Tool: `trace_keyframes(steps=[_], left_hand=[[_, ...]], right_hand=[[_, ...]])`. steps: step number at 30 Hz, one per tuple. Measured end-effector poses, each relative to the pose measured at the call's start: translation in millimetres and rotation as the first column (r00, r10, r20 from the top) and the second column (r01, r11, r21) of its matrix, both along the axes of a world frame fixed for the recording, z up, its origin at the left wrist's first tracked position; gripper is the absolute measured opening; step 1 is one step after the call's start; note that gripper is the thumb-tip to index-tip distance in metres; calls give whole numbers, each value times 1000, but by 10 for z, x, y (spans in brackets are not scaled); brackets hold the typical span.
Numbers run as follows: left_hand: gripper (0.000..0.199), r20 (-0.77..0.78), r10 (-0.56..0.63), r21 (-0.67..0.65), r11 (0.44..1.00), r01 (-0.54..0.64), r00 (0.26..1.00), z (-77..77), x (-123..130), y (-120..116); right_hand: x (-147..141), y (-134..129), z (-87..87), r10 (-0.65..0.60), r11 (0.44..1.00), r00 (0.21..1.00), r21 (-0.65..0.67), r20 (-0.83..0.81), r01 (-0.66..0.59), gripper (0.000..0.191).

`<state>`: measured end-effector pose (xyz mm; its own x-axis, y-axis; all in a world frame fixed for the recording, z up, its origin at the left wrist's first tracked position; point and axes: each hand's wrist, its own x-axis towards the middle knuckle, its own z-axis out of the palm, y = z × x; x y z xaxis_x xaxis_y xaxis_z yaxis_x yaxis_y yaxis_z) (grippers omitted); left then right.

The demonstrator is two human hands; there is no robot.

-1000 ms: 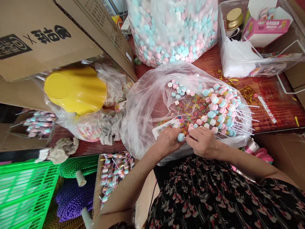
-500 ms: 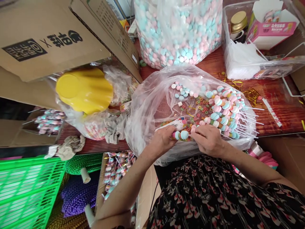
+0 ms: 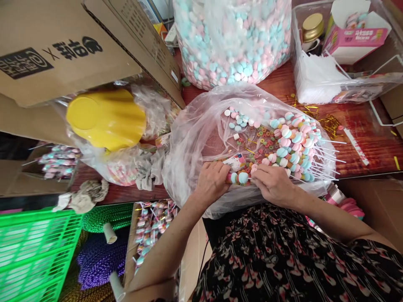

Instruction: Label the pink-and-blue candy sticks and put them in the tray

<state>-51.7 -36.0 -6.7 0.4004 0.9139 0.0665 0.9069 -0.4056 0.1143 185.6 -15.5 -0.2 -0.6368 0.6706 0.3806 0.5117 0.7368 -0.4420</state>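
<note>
Between my hands lies a candy skewer (image 3: 242, 178) with blue and pale sweets on a white stick. My left hand (image 3: 213, 180) is closed round its left end. The fingers of my right hand (image 3: 273, 183) are closed on the stick at the right, partly hiding it. Beneath them, a clear plastic bag (image 3: 189, 147) is spread over the table. On it rests a pile of finished candy skewers (image 3: 297, 144), white sticks pointing right. Loose pink, blue and white sweets (image 3: 241, 119) and small colored rings (image 3: 266, 140) lie there too. A printed card (image 3: 235, 162) is by my left fingers.
A large bag of sweets (image 3: 233, 46) stands at the back. To its right is a clear bin (image 3: 343, 90). A yellow bowl (image 3: 105, 119) and cardboard boxes (image 3: 126, 50) are at the left. A green basket (image 3: 28, 256) sits below the table edge (image 3: 119, 195).
My left hand has turned further over the skewer's left end, covering part of the card. My right hand stays almost in place. The whole view has shifted slightly.
</note>
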Motion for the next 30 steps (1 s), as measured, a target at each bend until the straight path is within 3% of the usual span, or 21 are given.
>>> trace_keyframes(steps=[4, 8, 12, 14, 19, 24, 27, 30], left_hand=[[9, 64, 43, -33, 999, -41, 997, -24, -39, 10], [4, 215, 116, -151, 985, -85, 970, -46, -37, 37], [12, 318, 114, -307, 952, -12, 941, 11, -6, 65], [14, 334, 77, -326, 945, 38, 940, 43, 25, 66], [22, 338, 4, -229, 970, 78, 941, 53, 97, 35], [19, 313, 52, -33, 999, -44, 948, 28, 129, 10], [21, 302, 66, 161, 980, -119, 951, -2, 153, -5], [10, 252, 54, 245, 962, -118, 966, -46, 178, 1]], right_hand=[[-30, -33, -13, 40, 988, 996, 155, -73, -28, 21], [-19, -44, 43, 136, 927, 990, 357, -37, -114, 23], [22, -47, 173, 249, 845, 968, 481, 30, -232, 17], [23, -39, 216, 243, 832, 968, 498, 67, -244, 19], [-24, -1, 157, 52, 890, 996, 449, 67, -76, 25], [-41, -13, 63, -73, 982, 993, 165, -89, 87, 20], [-56, -56, 28, -147, 984, 968, 66, -202, 164, 17], [-89, -107, -16, -152, 981, 968, 86, -202, 172, 17]])
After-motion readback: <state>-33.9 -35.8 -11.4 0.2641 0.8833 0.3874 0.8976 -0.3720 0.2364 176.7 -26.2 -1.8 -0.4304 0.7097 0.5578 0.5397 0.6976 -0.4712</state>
